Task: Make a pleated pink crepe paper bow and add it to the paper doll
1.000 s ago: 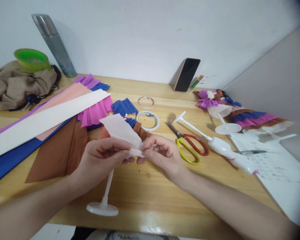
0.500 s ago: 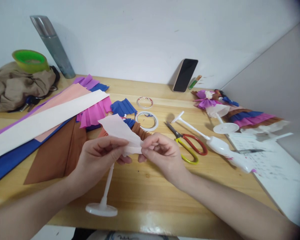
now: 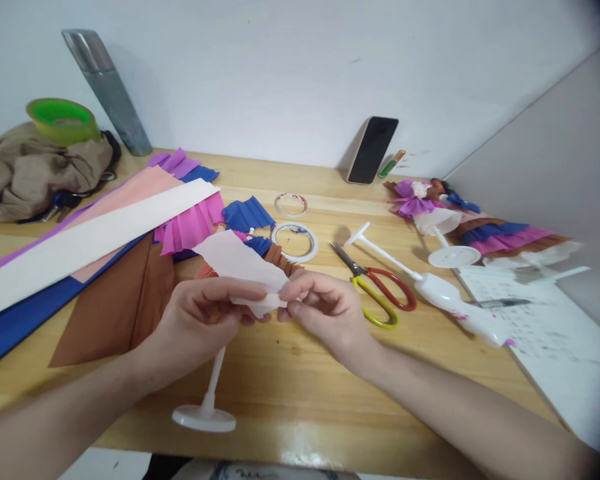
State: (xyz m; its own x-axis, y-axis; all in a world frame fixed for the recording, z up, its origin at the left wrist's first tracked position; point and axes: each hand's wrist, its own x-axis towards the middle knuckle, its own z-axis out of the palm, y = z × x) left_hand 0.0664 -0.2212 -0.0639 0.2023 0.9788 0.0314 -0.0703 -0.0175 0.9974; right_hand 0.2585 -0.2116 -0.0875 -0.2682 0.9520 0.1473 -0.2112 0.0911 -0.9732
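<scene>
Between my two hands, above the wooden table, is a small piece of white crepe paper. My left hand pinches its left part, the index finger lying along it. At its right end my right hand grips the paper between thumb and fingertips. The lower edge of the paper looks folded or creased. Under my left hand stands a white plastic stand with a round base; its upper part is hidden. Gathered brown crepe paper and a blue piece show just behind the white paper.
Scissors lie right of my right hand, beside a white doll torso. Tape rolls are behind my hands. Crepe paper strips spread at left. A phone leans on the wall. A paper dress lies at right.
My left fingers have shifted slightly right along the white paper, and its lower edge now hangs differently between the hands. Both hands still hold it.
</scene>
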